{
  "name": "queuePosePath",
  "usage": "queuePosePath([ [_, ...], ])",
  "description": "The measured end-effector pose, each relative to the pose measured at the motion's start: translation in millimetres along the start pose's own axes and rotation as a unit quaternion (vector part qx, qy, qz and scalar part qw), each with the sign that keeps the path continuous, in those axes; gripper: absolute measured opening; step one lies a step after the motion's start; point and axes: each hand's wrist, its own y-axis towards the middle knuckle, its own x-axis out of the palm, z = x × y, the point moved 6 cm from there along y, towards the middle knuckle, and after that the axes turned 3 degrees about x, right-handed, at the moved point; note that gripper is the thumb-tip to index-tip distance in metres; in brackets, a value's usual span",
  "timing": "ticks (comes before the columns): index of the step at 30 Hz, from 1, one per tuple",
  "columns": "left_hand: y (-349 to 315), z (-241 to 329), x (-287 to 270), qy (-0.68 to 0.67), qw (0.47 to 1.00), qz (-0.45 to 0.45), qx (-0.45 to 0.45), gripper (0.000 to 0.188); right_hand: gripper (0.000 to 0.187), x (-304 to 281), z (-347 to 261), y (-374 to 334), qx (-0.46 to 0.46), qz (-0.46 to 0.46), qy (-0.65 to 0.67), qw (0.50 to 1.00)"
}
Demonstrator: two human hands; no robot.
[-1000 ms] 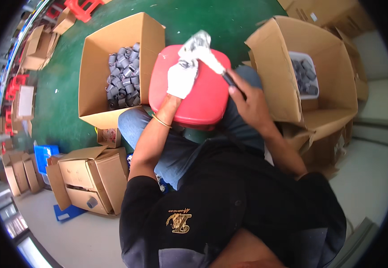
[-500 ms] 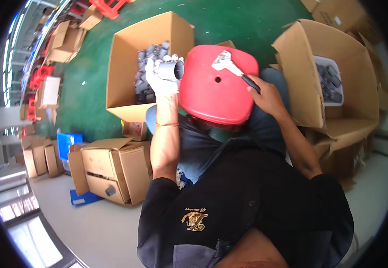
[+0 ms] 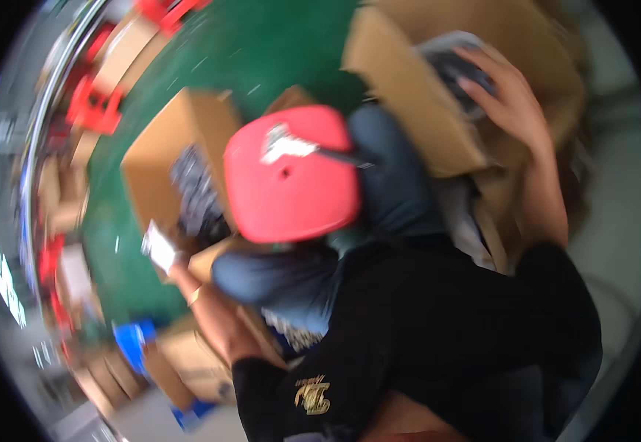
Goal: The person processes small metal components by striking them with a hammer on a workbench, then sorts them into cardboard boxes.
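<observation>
A red stool (image 3: 291,195) stands in front of me. On it lies a scraper-like tool (image 3: 288,144) with a broad whitish head and a black handle, touched by neither hand. My right hand (image 3: 512,92) reaches over a pale plastic bin (image 3: 464,37) inside the right cardboard box. Its fingers and thumb are apart above dark grey pipe fittings (image 3: 453,68). My left hand (image 3: 161,249), in a white glove, is at the near edge of the left cardboard box (image 3: 145,173). Motion smears its fingers, and no fitting shows in it. Grey fittings (image 3: 199,188) lie heaped in that box.
The right cardboard box (image 3: 409,88) has a raised flap beside my right leg. More cartons (image 3: 191,353) and a blue container (image 3: 134,340) stand at my lower left. Red stools (image 3: 93,104) and cartons line the far left of the green floor (image 3: 261,44).
My right hand has let go of the tool, now on the stool, and moved right into the bin. My left hand has moved down and left; its grey fitting is out of sight. The view has turned.
</observation>
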Motion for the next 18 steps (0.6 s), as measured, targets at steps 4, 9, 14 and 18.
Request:
queuePosePath([
  [4, 20.8, -11.9, 13.3, -0.079, 0.992, 0.062, -0.071, 0.038, 0.041, -41.7, 127.7, 6.8, 0.095, -0.017, -0.26, 0.961],
  [9, 18.5, -0.9, 11.5, -0.432, 0.829, 0.104, -0.338, 0.042, 0.034, -55.0, 224.7, 16.4, 0.211, -0.201, -0.148, 0.945],
  [14, 6.9, 1.6, 26.8, -0.574, 0.732, 0.147, -0.337, 0.029, 0.036, 8.3, 395.6, 22.7, 0.265, -0.209, -0.246, 0.909],
  [18, -16.2, 6.9, 12.9, -0.641, 0.674, 0.185, -0.317, 0.025, 0.028, 72.1, 405.7, -4.7, 0.303, -0.21, -0.319, 0.873],
])
